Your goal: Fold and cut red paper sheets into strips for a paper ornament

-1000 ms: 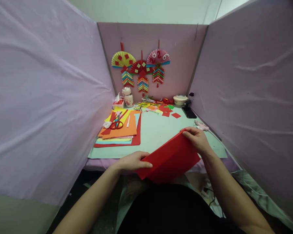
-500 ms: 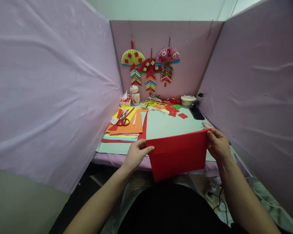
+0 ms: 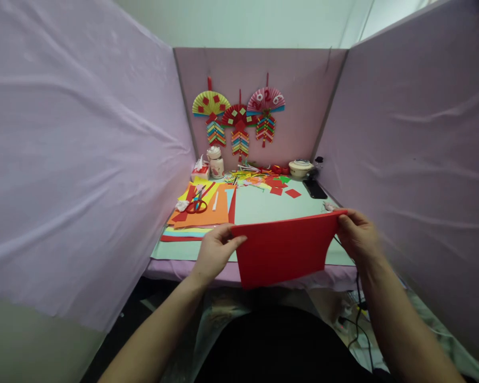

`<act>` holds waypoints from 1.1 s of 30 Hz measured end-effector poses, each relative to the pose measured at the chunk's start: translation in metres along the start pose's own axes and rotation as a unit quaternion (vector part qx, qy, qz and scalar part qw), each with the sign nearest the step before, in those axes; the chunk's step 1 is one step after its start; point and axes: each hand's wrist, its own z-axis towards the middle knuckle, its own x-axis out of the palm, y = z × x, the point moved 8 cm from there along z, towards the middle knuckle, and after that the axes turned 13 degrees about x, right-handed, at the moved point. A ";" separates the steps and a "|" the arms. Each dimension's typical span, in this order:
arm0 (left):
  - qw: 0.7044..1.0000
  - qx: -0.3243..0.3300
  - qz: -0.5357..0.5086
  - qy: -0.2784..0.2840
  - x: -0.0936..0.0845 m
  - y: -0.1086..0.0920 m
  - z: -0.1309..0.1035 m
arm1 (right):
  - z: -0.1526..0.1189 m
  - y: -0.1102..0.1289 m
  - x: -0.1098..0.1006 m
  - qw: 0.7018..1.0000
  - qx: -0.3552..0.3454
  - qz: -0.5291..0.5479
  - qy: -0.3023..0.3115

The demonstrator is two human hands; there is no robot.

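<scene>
A red sheet of paper (image 3: 284, 252) hangs between my two hands over the table's front edge, its top edge straight and a little higher at the right. My left hand (image 3: 216, 250) pinches its upper left corner, thumb on the near side. At the upper right corner my right hand (image 3: 357, 234) grips the paper between thumb and fingers, slightly blurred. Behind it to the left lies a stack of coloured paper (image 3: 199, 217), with red-handled scissors (image 3: 196, 206), a white stick-like item (image 3: 215, 201) and a crumpled white tissue (image 3: 181, 205) on top.
Paper scraps (image 3: 259, 178) and red squares (image 3: 292, 193) lie at the back. A black phone (image 3: 314, 189), a lidded bowl (image 3: 300, 168), a jar (image 3: 215, 163) and a tissue box (image 3: 200, 171) stand around them. Paper-fan decorations (image 3: 239, 114) hang on the back panel; fabric walls (image 3: 403, 159) flank the table.
The view has tilted up slightly and turned right. Both hands still hold the red paper, which now looks a little wider and has risen slightly toward the table.
</scene>
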 end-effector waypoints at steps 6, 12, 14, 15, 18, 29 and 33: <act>0.960 0.226 0.167 0.001 -0.014 -0.053 0.043 | -0.003 0.071 0.011 0.977 -0.154 -0.146 0.016; 0.873 0.328 0.328 0.152 0.016 0.020 0.054 | 0.001 0.036 0.029 0.860 -0.273 -0.430 0.043; 0.838 0.287 0.414 0.212 0.027 0.065 0.053 | 0.001 0.000 0.034 0.824 -0.298 -0.477 0.065; 0.823 0.261 0.448 0.233 0.031 0.084 0.051 | 0.001 -0.018 0.035 0.814 -0.305 -0.490 0.068; 0.810 0.220 0.475 0.264 0.034 0.117 0.045 | -0.004 -0.063 0.035 0.800 -0.299 -0.515 0.073; 0.772 0.156 0.496 0.366 0.071 0.105 0.048 | 0.000 -0.095 0.025 0.847 -0.181 -0.481 0.139; 0.785 0.129 0.483 0.364 0.107 0.117 0.052 | 0.003 -0.095 0.023 0.850 -0.160 -0.479 0.146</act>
